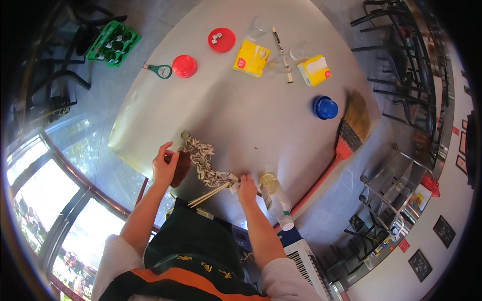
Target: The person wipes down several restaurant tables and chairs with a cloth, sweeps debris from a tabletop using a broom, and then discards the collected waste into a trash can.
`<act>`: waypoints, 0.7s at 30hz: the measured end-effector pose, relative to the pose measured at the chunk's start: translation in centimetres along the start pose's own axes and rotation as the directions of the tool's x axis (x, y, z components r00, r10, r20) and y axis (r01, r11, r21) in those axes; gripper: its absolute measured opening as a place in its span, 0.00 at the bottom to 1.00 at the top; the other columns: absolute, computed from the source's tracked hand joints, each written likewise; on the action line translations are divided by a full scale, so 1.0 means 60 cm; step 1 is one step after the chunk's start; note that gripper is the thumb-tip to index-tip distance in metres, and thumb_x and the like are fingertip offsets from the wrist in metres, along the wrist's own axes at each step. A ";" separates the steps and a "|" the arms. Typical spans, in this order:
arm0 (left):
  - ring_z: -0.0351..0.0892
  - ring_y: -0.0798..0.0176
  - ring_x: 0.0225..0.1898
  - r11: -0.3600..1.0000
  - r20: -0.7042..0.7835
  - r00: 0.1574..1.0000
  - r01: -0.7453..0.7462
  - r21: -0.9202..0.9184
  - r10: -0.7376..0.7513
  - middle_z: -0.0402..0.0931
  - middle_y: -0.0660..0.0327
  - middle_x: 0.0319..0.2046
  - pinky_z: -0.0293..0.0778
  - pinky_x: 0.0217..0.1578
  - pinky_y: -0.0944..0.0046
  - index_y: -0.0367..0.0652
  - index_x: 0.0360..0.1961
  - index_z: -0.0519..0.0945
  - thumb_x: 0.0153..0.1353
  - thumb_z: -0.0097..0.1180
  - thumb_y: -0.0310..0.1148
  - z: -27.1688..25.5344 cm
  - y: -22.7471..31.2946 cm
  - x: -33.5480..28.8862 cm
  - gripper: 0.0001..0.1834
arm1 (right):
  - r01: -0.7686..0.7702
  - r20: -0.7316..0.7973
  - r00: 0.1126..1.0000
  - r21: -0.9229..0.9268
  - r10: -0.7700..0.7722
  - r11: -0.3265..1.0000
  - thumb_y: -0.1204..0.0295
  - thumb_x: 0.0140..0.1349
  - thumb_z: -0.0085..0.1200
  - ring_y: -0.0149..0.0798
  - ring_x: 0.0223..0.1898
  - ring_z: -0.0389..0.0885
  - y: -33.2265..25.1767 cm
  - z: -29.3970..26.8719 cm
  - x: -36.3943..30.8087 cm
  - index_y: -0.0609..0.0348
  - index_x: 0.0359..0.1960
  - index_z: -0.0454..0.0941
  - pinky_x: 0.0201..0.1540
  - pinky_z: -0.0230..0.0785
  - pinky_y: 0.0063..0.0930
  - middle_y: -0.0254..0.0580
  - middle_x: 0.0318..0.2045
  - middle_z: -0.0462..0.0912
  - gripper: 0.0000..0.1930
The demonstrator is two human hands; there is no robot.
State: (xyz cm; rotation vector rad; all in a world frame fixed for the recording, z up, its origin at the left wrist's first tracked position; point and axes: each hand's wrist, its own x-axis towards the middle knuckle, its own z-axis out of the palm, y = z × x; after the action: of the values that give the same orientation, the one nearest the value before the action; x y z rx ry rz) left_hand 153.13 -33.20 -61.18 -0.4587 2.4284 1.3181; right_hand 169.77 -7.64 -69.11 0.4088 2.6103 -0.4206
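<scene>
A curved heap of sunflower seed shells lies on the table near me, with a small round bottle cap at its far end. At the heap's left edge, my left hand is curled against a dark brown object, its kind unclear. My right hand is closed at the heap's near right end, beside crumpled whitish scraps. Whatever is between those fingers is too small to make out. Thin wooden chopsticks lie between my hands, close to the table's near edge.
Right of my right hand lies a clear bottle, then a broom. A blue cup, yellow tissue packs, clear glasses, a red lid, a red dice dish and a bottle opener stand farther off.
</scene>
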 end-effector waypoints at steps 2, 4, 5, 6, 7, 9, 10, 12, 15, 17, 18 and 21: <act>0.75 0.68 0.24 0.999 -0.042 0.998 0.036 0.029 -0.035 0.76 0.62 0.25 0.72 0.29 0.68 0.47 0.47 0.74 0.53 0.57 0.28 -0.023 -0.028 -0.015 0.18 | -0.003 -0.076 0.997 0.136 0.013 0.991 0.75 0.50 0.53 0.50 0.29 0.76 -0.029 -0.035 0.014 0.56 0.34 0.68 0.30 0.70 0.43 0.46 0.32 0.73 0.09; 0.74 0.69 0.24 0.997 -0.070 0.996 0.060 0.056 -0.056 0.76 0.63 0.25 0.71 0.29 0.68 0.48 0.46 0.75 0.54 0.57 0.29 -0.043 -0.047 -0.034 0.17 | -0.050 -0.077 0.995 0.145 0.062 0.988 0.71 0.53 0.51 0.51 0.28 0.76 -0.065 -0.075 0.036 0.54 0.34 0.68 0.28 0.69 0.43 0.45 0.31 0.74 0.08; 0.74 0.69 0.24 0.996 -0.079 0.995 0.062 0.072 -0.056 0.76 0.63 0.25 0.71 0.29 0.68 0.48 0.46 0.75 0.54 0.57 0.29 -0.050 -0.058 -0.041 0.17 | -0.072 -0.084 0.993 0.150 0.085 0.986 0.70 0.54 0.51 0.52 0.28 0.76 -0.082 -0.096 0.055 0.53 0.35 0.68 0.28 0.68 0.44 0.44 0.30 0.74 0.08; 0.74 0.69 0.24 0.994 -0.095 0.994 0.066 0.088 -0.057 0.76 0.63 0.25 0.71 0.29 0.68 0.48 0.46 0.75 0.54 0.57 0.29 -0.056 -0.065 -0.048 0.16 | -0.045 -0.169 0.983 0.170 0.074 0.984 0.69 0.54 0.50 0.52 0.27 0.76 -0.097 -0.121 0.078 0.52 0.35 0.68 0.28 0.68 0.44 0.43 0.29 0.74 0.08; 0.74 0.69 0.25 0.995 -0.099 0.994 0.062 0.082 -0.054 0.75 0.63 0.24 0.71 0.29 0.68 0.48 0.45 0.75 0.54 0.56 0.29 -0.061 -0.067 -0.055 0.15 | -0.017 -0.254 0.965 0.188 0.066 0.982 0.69 0.55 0.50 0.52 0.27 0.76 -0.109 -0.147 0.102 0.52 0.35 0.68 0.27 0.68 0.43 0.43 0.29 0.75 0.08; 0.74 0.69 0.25 0.997 -0.087 0.994 0.065 0.039 -0.061 0.75 0.64 0.24 0.71 0.29 0.69 0.47 0.44 0.76 0.55 0.56 0.29 -0.064 -0.067 -0.068 0.14 | 0.016 -0.390 0.918 0.200 0.065 0.980 0.68 0.56 0.50 0.51 0.28 0.77 -0.112 -0.192 0.160 0.52 0.36 0.68 0.28 0.69 0.43 0.42 0.30 0.76 0.08; 0.74 0.69 0.25 0.998 -0.075 0.995 0.064 0.016 -0.062 0.76 0.64 0.24 0.71 0.29 0.69 0.47 0.44 0.76 0.55 0.56 0.29 -0.065 -0.066 -0.072 0.13 | 0.020 -0.443 0.894 0.196 0.071 0.980 0.68 0.57 0.49 0.51 0.29 0.77 -0.104 -0.217 0.195 0.52 0.37 0.69 0.29 0.69 0.42 0.43 0.32 0.76 0.08; 0.75 0.70 0.26 0.999 -0.077 0.996 0.052 -0.017 -0.053 0.76 0.63 0.25 0.71 0.30 0.70 0.44 0.41 0.77 0.55 0.56 0.29 -0.058 -0.044 -0.083 0.11 | 0.013 -0.584 0.810 0.113 0.056 0.993 0.69 0.55 0.51 0.50 0.31 0.76 -0.092 -0.268 0.251 0.53 0.41 0.71 0.31 0.69 0.41 0.45 0.34 0.76 0.11; 0.75 0.70 0.30 0.993 -0.082 0.996 0.014 -0.116 -0.023 0.76 0.61 0.28 0.71 0.32 0.71 0.40 0.39 0.77 0.55 0.55 0.28 -0.052 -0.035 -0.110 0.10 | 0.109 -0.712 0.697 0.224 0.087 0.968 0.69 0.54 0.55 0.48 0.38 0.76 -0.138 -0.315 0.239 0.57 0.44 0.71 0.36 0.69 0.39 0.47 0.37 0.75 0.16; 0.75 0.70 0.31 0.971 -0.067 0.996 0.048 -0.234 -0.065 0.76 0.61 0.29 0.70 0.34 0.71 0.40 0.39 0.77 0.56 0.54 0.29 -0.044 -0.024 -0.131 0.10 | 0.103 -0.343 0.926 0.637 0.161 0.764 0.68 0.51 0.59 0.47 0.47 0.73 -0.184 -0.289 0.167 0.60 0.47 0.71 0.46 0.67 0.38 0.49 0.44 0.73 0.21; 0.75 0.70 0.32 0.954 -0.047 0.996 0.055 -0.294 -0.072 0.76 0.61 0.30 0.70 0.35 0.71 0.40 0.40 0.77 0.57 0.54 0.30 -0.035 -0.011 -0.142 0.10 | 0.331 -0.384 0.919 0.622 -0.092 0.710 0.64 0.51 0.60 0.46 0.54 0.68 -0.170 -0.226 0.131 0.62 0.50 0.69 0.56 0.60 0.36 0.49 0.51 0.71 0.26; 0.74 0.66 0.42 0.650 0.282 0.939 0.340 -0.680 -0.196 0.73 0.61 0.45 0.69 0.42 0.70 0.41 0.51 0.69 0.62 0.48 0.37 -0.030 0.018 -0.194 0.18 | -0.064 0.156 0.973 0.890 -0.171 0.451 0.64 0.52 0.60 0.43 0.56 0.67 -0.232 -0.175 -0.026 0.61 0.57 0.64 0.60 0.56 0.33 0.46 0.53 0.71 0.31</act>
State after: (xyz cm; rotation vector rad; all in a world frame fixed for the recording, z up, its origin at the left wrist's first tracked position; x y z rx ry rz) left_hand 162.80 -32.80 -54.35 -0.8124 1.5102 2.0367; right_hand 162.06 -16.86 -56.38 0.5505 1.9378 -1.7982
